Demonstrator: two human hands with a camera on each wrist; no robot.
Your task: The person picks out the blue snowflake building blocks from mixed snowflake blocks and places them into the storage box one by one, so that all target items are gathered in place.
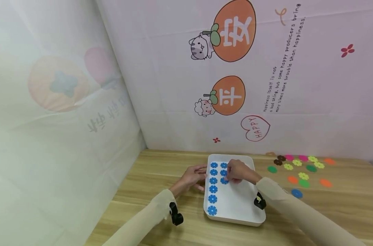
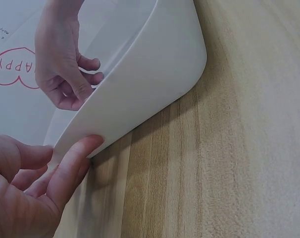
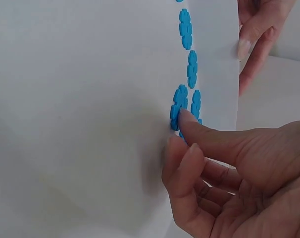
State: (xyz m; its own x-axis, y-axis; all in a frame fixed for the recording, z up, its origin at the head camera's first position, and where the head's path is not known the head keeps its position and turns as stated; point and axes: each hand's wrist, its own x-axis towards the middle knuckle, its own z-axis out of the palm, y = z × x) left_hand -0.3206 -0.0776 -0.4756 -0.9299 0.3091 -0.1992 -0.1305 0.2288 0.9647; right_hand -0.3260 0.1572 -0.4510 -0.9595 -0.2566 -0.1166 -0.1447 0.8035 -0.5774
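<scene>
Inside a white tray (image 1: 240, 205) lie blue flower-shaped discs (image 1: 212, 199), one column along its left side and a shorter one beside it. My right hand (image 1: 238, 169) reaches into the tray and pinches a blue flower disc (image 3: 178, 106) at the near end of the shorter column. The thumb lies on the disc's edge, with the other fingers curled below it in the right wrist view. Outside the tray, my left hand (image 1: 192, 177) rests its loosely bent fingers (image 2: 93, 143) against the left wall.
Right of the tray, loose discs are scattered on the wooden table (image 1: 343, 212): several yellow flowers (image 1: 303, 176), brown flowers (image 1: 277, 162), green rounds (image 1: 272, 169), orange ovals (image 1: 326, 183) and a blue disc (image 1: 297, 193). A printed cloth (image 1: 174, 85) hangs behind the table.
</scene>
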